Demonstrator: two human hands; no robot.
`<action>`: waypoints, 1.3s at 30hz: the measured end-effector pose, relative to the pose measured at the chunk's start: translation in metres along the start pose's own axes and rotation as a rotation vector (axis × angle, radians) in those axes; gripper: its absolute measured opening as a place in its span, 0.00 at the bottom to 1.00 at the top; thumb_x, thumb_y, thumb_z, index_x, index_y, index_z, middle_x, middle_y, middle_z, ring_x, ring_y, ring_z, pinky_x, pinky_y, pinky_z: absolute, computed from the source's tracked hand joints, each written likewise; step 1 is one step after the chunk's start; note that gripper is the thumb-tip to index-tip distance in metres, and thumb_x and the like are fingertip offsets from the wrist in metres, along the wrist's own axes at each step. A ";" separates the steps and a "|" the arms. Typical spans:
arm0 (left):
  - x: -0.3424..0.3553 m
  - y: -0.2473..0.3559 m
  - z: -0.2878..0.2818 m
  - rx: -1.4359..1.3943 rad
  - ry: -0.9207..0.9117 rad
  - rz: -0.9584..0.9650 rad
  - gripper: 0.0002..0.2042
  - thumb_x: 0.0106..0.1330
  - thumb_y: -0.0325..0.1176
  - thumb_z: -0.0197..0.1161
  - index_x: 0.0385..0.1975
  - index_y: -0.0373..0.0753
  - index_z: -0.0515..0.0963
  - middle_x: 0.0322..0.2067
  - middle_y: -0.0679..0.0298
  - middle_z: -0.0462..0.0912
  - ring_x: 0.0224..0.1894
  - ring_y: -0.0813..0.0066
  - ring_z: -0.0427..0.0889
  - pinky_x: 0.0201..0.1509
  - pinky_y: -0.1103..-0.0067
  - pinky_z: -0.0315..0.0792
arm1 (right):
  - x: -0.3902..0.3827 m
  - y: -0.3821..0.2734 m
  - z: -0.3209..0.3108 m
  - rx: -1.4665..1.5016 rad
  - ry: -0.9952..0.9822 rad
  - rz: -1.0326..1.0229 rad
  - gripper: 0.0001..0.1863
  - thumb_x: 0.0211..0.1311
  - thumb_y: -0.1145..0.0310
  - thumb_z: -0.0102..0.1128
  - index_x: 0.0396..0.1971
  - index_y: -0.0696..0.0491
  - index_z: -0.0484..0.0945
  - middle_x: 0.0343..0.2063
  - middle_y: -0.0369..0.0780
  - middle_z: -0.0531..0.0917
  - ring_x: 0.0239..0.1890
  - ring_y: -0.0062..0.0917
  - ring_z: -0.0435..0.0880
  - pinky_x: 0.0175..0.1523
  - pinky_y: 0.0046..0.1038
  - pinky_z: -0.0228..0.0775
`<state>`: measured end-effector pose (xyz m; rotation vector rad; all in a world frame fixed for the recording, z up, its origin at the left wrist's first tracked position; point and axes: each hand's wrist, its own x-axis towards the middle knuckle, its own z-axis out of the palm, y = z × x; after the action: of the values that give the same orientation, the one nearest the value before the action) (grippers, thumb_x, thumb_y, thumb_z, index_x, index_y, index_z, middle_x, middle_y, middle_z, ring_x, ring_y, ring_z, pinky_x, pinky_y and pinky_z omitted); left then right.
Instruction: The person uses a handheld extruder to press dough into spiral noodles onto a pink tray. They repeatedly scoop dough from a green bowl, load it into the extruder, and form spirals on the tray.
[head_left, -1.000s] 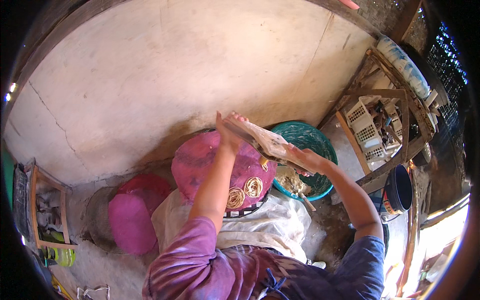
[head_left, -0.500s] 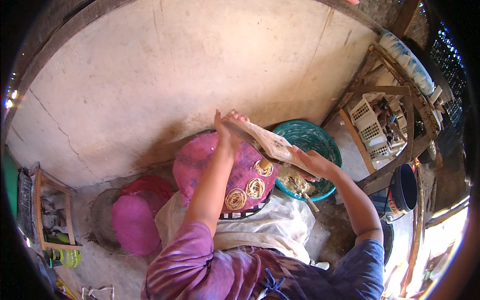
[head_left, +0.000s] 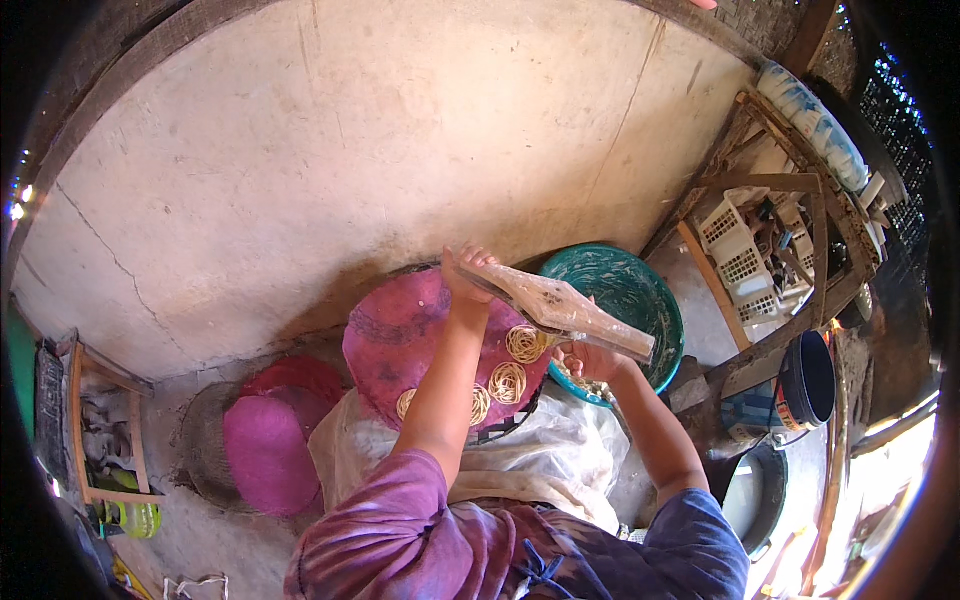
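My left hand (head_left: 470, 275) is closed round the left end of a long wooden noodle press (head_left: 550, 300), pale and caked with dough, held tilted above a round tray covered in pink cloth (head_left: 395, 320). Below the press's right half is my right hand (head_left: 592, 362), its fingers curled in over the basin's near rim; what they hold, if anything, is hard to make out. Several coils of thin dough strands (head_left: 507, 382) lie along the tray's near right side, one partly behind my left forearm. Pale dough (head_left: 575, 378) shows in the teal basin (head_left: 668, 300), mostly hidden by my right hand.
A second pink-covered round tray (head_left: 265, 450) sits on the floor at left. On the right stand a dark bucket (head_left: 808, 375), a dark tub with cloudy liquid (head_left: 755, 495) and a wooden frame (head_left: 765, 182) near white plastic baskets (head_left: 735, 245). A wall (head_left: 400, 130) rises behind the tray.
My right hand has let go of the press's right end and moved below it, toward the basin. The press has dropped slightly. The dough coils have shifted leftward around the tray, another now showing.
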<state>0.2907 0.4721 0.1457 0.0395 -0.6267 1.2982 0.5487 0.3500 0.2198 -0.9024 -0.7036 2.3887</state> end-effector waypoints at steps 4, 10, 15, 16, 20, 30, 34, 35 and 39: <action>-0.003 0.012 0.002 0.108 -0.087 0.112 0.16 0.68 0.50 0.52 0.24 0.46 0.70 0.22 0.73 0.74 0.28 0.75 0.75 0.45 0.72 0.69 | 0.022 0.012 -0.029 -0.256 0.024 0.045 0.38 0.68 0.36 0.33 0.58 0.55 0.69 0.23 0.45 0.79 0.14 0.24 0.75 0.21 0.22 0.69; 0.009 0.042 0.064 0.154 -0.112 0.081 0.21 0.68 0.56 0.48 0.21 0.48 0.69 0.19 0.73 0.73 0.26 0.72 0.75 0.42 0.70 0.69 | 0.036 -0.007 -0.030 -0.621 0.099 0.041 0.30 0.70 0.44 0.36 0.59 0.51 0.71 0.31 0.43 0.81 0.23 0.26 0.80 0.31 0.29 0.75; -0.007 0.067 0.145 0.438 -0.107 0.066 0.20 0.68 0.55 0.50 0.19 0.48 0.67 0.15 0.74 0.70 0.22 0.76 0.73 0.39 0.74 0.68 | 0.015 -0.035 0.035 -0.733 -0.014 0.009 0.42 0.67 0.30 0.27 0.55 0.52 0.75 0.38 0.40 0.83 0.28 0.25 0.82 0.34 0.30 0.77; -0.015 0.072 0.154 0.552 -0.107 0.082 0.20 0.68 0.54 0.51 0.19 0.49 0.67 0.15 0.75 0.70 0.22 0.77 0.73 0.38 0.75 0.69 | 0.009 -0.038 0.051 -0.560 -0.169 0.063 0.44 0.67 0.30 0.26 0.58 0.54 0.72 0.34 0.38 0.82 0.26 0.23 0.79 0.32 0.28 0.75; -0.053 0.082 0.152 0.621 0.420 0.361 0.29 0.67 0.64 0.41 0.17 0.44 0.68 0.15 0.68 0.68 0.20 0.70 0.68 0.36 0.69 0.67 | 0.010 -0.029 0.109 -1.027 -0.022 0.084 0.41 0.70 0.33 0.26 0.49 0.56 0.75 0.21 0.36 0.76 0.17 0.19 0.72 0.22 0.23 0.66; -0.084 0.102 0.166 0.515 0.513 0.368 0.29 0.69 0.62 0.34 0.16 0.45 0.65 0.13 0.68 0.65 0.18 0.70 0.64 0.32 0.70 0.62 | 0.014 -0.001 0.154 -1.267 0.271 0.125 0.44 0.66 0.30 0.32 0.29 0.61 0.80 0.15 0.39 0.75 0.16 0.24 0.73 0.24 0.29 0.66; -0.078 0.087 0.175 0.434 0.513 0.370 0.28 0.69 0.61 0.34 0.17 0.45 0.64 0.13 0.69 0.63 0.18 0.71 0.63 0.33 0.70 0.62 | 0.006 -0.010 0.164 -1.448 0.451 0.004 0.42 0.67 0.34 0.36 0.30 0.63 0.81 0.17 0.41 0.77 0.18 0.26 0.74 0.28 0.31 0.68; -0.076 0.087 0.179 0.467 0.457 0.364 0.28 0.69 0.61 0.34 0.17 0.45 0.64 0.13 0.69 0.63 0.18 0.71 0.63 0.33 0.70 0.62 | 0.007 -0.010 0.167 -1.421 0.428 -0.070 0.42 0.67 0.34 0.39 0.30 0.64 0.81 0.16 0.41 0.77 0.20 0.26 0.75 0.30 0.32 0.69; -0.081 0.095 0.191 0.523 0.447 0.329 0.29 0.68 0.62 0.31 0.17 0.45 0.64 0.13 0.69 0.62 0.19 0.72 0.63 0.32 0.70 0.62 | 0.006 0.004 0.173 -1.392 0.404 -0.079 0.41 0.68 0.35 0.39 0.30 0.65 0.80 0.17 0.42 0.78 0.22 0.25 0.76 0.31 0.32 0.69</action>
<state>0.1167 0.3584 0.2390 0.0744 0.1054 1.6960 0.4215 0.3004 0.3269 -1.6881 -2.1797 1.2786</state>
